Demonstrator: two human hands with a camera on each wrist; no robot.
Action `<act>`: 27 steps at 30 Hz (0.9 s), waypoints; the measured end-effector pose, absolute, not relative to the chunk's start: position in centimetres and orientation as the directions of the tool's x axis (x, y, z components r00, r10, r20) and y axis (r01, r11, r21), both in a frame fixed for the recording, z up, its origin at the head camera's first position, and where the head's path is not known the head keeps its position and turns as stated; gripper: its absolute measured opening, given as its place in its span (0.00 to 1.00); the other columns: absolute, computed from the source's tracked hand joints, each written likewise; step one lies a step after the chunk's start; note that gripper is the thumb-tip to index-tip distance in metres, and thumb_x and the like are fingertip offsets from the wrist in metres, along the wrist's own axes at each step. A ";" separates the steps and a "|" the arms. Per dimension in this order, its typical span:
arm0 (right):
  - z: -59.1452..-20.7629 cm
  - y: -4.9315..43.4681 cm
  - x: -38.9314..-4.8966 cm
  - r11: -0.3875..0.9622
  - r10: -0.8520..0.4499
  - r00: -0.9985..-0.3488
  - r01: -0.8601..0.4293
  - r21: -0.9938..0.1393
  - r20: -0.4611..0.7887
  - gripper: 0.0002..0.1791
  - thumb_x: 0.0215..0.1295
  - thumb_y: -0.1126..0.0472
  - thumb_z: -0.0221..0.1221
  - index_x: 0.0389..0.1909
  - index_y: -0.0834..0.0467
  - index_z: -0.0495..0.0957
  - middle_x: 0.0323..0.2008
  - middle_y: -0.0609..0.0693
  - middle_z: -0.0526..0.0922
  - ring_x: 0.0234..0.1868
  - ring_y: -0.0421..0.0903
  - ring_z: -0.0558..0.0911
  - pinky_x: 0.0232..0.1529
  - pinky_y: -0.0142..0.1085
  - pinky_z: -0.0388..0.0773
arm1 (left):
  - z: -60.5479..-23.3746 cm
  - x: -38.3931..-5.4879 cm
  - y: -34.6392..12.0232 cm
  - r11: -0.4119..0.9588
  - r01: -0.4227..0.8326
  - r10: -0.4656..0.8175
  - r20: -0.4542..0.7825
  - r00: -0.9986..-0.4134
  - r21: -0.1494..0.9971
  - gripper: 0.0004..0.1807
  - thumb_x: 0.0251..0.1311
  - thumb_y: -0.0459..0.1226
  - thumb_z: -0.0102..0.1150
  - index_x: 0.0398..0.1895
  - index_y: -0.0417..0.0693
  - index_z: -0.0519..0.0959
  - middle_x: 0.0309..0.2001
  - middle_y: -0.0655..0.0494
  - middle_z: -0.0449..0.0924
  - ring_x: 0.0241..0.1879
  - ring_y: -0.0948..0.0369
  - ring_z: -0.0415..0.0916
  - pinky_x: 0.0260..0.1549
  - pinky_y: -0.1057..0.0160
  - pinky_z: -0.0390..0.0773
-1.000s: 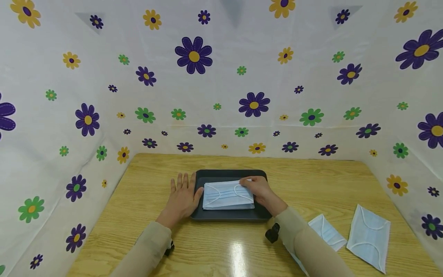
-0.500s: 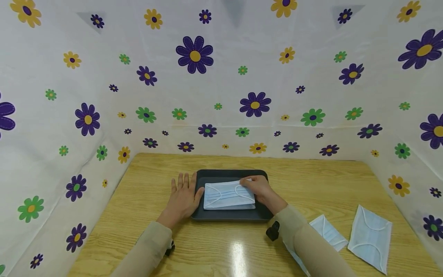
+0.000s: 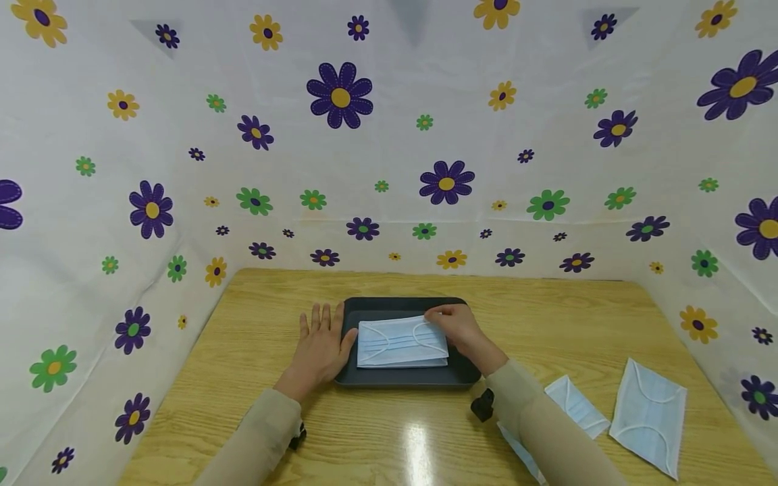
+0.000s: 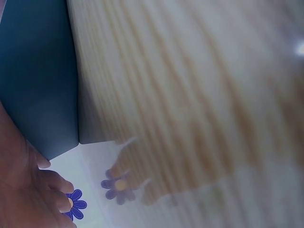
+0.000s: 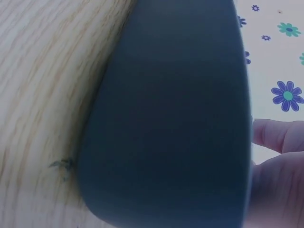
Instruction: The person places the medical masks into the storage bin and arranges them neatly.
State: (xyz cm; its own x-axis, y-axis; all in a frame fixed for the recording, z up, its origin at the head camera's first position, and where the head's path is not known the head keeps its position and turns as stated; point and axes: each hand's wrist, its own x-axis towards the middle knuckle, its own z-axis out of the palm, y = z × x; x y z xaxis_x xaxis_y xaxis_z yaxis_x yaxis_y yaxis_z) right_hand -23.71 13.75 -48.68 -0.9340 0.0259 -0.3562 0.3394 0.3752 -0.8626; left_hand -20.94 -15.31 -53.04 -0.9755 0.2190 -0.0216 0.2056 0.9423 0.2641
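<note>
Pale blue face masks lie stacked in a dark shallow tray [image 3: 407, 379] at the middle of the table. The top face mask [image 3: 389, 341], with white ear loops, sits slightly askew on those below. My right hand [image 3: 463, 332] pinches its upper right corner between thumb and fingers. Fingers spread, my left hand [image 3: 317, 352] rests on the table at the tray's left side, thumb at the rim. In the left wrist view, the tray's wall [image 4: 40, 71] rises beside that hand. The tray's end [image 5: 166, 118] fills much of the right wrist view, hiding the masks.
Loose face masks lie to the right on the wooden table [image 3: 377, 439]: one flat mask [image 3: 647, 422], a second mask [image 3: 577, 408] by the right sleeve, and a third mask [image 3: 521, 455] partly under the forearm. A flowered white sheet [image 3: 389, 148] encloses the back and sides.
My right hand has shifted slightly to the right along the top mask's corner. The left hand, the tray and the loose masks stay where they were.
</note>
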 end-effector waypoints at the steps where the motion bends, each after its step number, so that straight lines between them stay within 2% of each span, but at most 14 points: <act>1: -48.7 13.8 -23.7 0.384 0.028 -0.937 0.332 -0.862 -0.349 0.18 0.75 0.58 0.62 0.55 0.67 0.86 0.60 0.64 0.81 0.45 0.47 0.78 0.36 0.31 0.79 | -53.0 -20.9 -15.3 0.941 0.207 0.220 -0.017 -0.975 0.268 0.42 0.83 0.60 0.29 0.87 0.44 0.44 0.83 0.30 0.47 0.84 0.34 0.38 0.79 0.29 0.36; 6: -48.6 13.7 -23.5 0.439 0.050 -0.952 0.292 -0.850 -0.301 0.17 0.73 0.58 0.63 0.53 0.66 0.87 0.53 0.62 0.86 0.33 0.42 0.77 0.27 0.30 0.73 | -52.8 -20.8 -15.2 0.939 0.209 0.219 -0.006 -0.976 0.273 0.41 0.83 0.59 0.31 0.87 0.44 0.45 0.83 0.30 0.48 0.84 0.34 0.39 0.79 0.29 0.37; 8: -48.4 13.7 -23.4 0.465 0.053 -0.958 0.273 -0.842 -0.281 0.17 0.73 0.58 0.63 0.52 0.66 0.87 0.52 0.61 0.87 0.33 0.43 0.77 0.27 0.30 0.72 | -52.8 -20.8 -15.2 0.939 0.209 0.219 -0.004 -0.976 0.273 0.41 0.83 0.59 0.31 0.87 0.44 0.45 0.83 0.30 0.48 0.84 0.34 0.39 0.79 0.29 0.37; 11: -48.0 13.7 -23.2 0.497 0.046 -0.967 0.239 -0.834 -0.249 0.16 0.73 0.58 0.63 0.52 0.66 0.88 0.52 0.63 0.87 0.38 0.47 0.81 0.29 0.32 0.75 | -52.9 -20.8 -15.2 0.938 0.211 0.219 -0.001 -0.976 0.275 0.41 0.83 0.59 0.31 0.87 0.43 0.46 0.83 0.30 0.48 0.84 0.34 0.39 0.79 0.29 0.36; 14: -47.6 14.0 -23.1 0.504 0.029 -0.973 0.211 -0.837 -0.227 0.17 0.74 0.58 0.62 0.53 0.66 0.87 0.55 0.65 0.86 0.47 0.51 0.83 0.35 0.35 0.81 | -52.9 -20.8 -15.2 0.939 0.209 0.218 -0.005 -0.976 0.273 0.41 0.83 0.59 0.31 0.87 0.43 0.45 0.83 0.30 0.47 0.84 0.34 0.38 0.79 0.29 0.36; 19: -47.5 14.4 -23.1 0.497 0.017 -0.976 0.196 -0.845 -0.217 0.18 0.75 0.58 0.62 0.55 0.67 0.85 0.55 0.65 0.86 0.48 0.53 0.85 0.38 0.36 0.84 | -53.0 -20.8 -15.2 0.937 0.207 0.217 -0.002 -0.976 0.280 0.42 0.83 0.59 0.31 0.87 0.43 0.46 0.83 0.29 0.47 0.84 0.33 0.38 0.79 0.29 0.36; 27: -47.5 15.0 -23.1 0.483 -0.007 -0.972 0.203 -0.852 -0.235 0.19 0.77 0.59 0.59 0.59 0.69 0.83 0.58 0.66 0.85 0.56 0.58 0.86 0.53 0.46 0.88 | -52.8 -20.8 -15.2 0.939 0.200 0.209 -0.003 -0.978 0.279 0.41 0.83 0.59 0.32 0.87 0.43 0.45 0.83 0.30 0.48 0.84 0.34 0.39 0.80 0.30 0.37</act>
